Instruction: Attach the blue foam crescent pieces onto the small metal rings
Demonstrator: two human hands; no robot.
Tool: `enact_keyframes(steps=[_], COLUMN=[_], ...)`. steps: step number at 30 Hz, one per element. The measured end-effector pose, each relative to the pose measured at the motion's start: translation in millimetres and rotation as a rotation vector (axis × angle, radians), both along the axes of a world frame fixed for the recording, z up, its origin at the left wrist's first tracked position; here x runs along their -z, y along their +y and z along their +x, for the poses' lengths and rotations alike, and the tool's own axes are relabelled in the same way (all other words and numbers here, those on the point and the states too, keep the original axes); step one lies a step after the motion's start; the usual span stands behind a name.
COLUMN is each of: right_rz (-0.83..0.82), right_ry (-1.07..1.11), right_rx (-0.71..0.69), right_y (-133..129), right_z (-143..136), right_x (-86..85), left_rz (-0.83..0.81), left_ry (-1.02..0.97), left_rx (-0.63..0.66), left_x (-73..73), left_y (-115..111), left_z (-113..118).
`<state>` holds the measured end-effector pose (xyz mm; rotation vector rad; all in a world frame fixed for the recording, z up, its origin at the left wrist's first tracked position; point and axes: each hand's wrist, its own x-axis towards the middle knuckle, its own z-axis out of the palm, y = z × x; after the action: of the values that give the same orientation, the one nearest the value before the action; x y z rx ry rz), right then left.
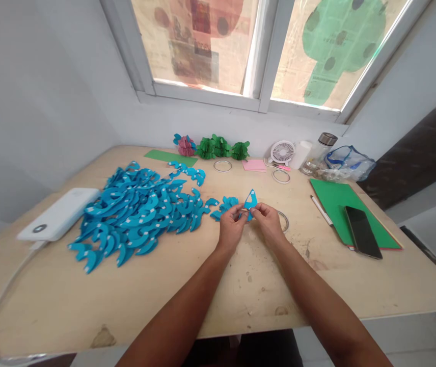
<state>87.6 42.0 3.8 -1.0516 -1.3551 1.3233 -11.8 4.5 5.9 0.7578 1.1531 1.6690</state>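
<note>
Both hands meet over the middle of the table, fingers pinched on one blue paper piece (251, 199) with small white patches on it. My left hand (232, 224) grips its lower left part, and my right hand (267, 220) its lower right. Just behind my left hand lies a small cluster of blue paper pieces (228, 204). Further left spreads a big heap of curved blue paper pieces (137, 206), many with white patches. A metal ring (285, 222) lies partly hidden behind my right hand.
A white power bank (59, 214) with a cable lies left. Folded green paper figures (220, 147), another ring (223, 166), pink paper (254, 165), a small fan (282, 152) and a glass bottle (319, 150) line the back. Rightward are green sheets (334, 201), a white pen (321, 210) and a phone (362, 232).
</note>
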Motion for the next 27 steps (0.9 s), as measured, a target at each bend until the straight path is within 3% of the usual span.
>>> enact_keyframes(steps=[11,19,27], right_rz=[0.019,0.046,0.010], right_ry=[-0.100,-0.136,-0.021], right_rx=[-0.035,-0.018,-0.057], right_y=[-1.8,-2.0,-3.7], right_z=[-1.4,-2.2,-2.3], right_x=[-1.9,-3.2,-4.5], left_rz=[-0.037,-0.034,-0.039], left_ry=[0.116,0.168,0.107], left_rx=[-0.157,-0.173,-0.170], left_x=[5.0,3.8,10.3], left_y=[2.2,0.5,3.3], left_z=[-2.0,-1.7,-2.0])
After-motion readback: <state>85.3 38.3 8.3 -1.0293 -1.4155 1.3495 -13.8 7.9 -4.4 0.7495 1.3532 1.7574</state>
